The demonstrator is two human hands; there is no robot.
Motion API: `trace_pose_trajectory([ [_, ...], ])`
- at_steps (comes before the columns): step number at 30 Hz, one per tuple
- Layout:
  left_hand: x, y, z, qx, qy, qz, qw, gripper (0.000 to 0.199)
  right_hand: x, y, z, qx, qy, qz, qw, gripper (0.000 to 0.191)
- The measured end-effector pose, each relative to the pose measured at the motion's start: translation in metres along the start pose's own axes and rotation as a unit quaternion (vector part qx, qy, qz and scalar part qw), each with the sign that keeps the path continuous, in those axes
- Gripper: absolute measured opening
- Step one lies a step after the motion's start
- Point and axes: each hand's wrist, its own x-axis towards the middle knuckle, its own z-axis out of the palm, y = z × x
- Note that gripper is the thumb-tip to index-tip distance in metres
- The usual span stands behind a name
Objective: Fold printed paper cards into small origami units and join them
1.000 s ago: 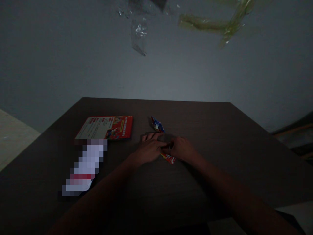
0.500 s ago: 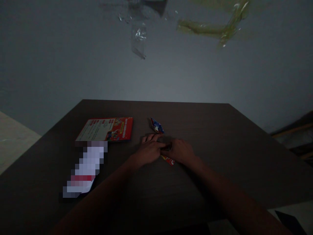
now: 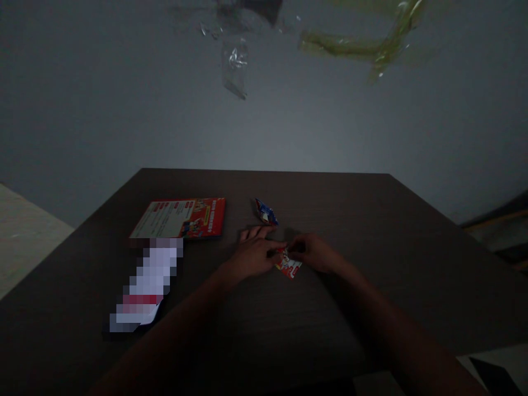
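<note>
A small red, white and yellow printed card (image 3: 290, 267), or a folded paper, lies on the dark table between my hands. My left hand (image 3: 252, 256) rests flat with its fingers spread. Its thumb and index finger reach the card's left and upper edges. The fingers of my right hand (image 3: 317, 253) are curled into a pinch at the card's upper right edge, and the fingertips are in shadow. Just beyond my left fingertips is a crumpled blue and red wrapper (image 3: 266, 212).
A red booklet (image 3: 202, 220) with a pale printed panel lies at the back left of the table (image 3: 371, 220). In front of it is a pale, pixelated flat object (image 3: 148, 286). Behind the table rises a grey wall (image 3: 264, 126) with yellowish tape (image 3: 342, 47).
My right hand has shifted slightly to the right, away from my left hand. More of the printed card shows between them. My left hand has stayed nearly in place.
</note>
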Motion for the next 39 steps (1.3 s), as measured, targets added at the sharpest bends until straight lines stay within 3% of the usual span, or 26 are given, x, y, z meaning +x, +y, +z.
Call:
trace_pose_trajectory([
  [11,0.002,0.012,0.009,-0.004,0.045,-0.048,0.998,0.035,-0.002,-0.001,-0.001,-0.009,0.018,-0.009,1.000,0.011],
  [23,0.001,-0.007,-0.004,-0.042,-0.038,-0.032,0.998,0.034,-0.004,-0.001,-0.006,-0.040,0.015,0.039,0.998,0.008],
  [31,-0.001,-0.012,-0.010,-0.090,-0.038,-0.033,0.995,0.032,-0.013,0.011,-0.028,-0.060,0.008,0.072,0.996,0.010],
  [39,-0.004,-0.012,-0.014,-0.091,-0.052,-0.035,0.994,0.032,-0.014,0.014,-0.034,-0.056,-0.004,0.084,0.995,0.011],
])
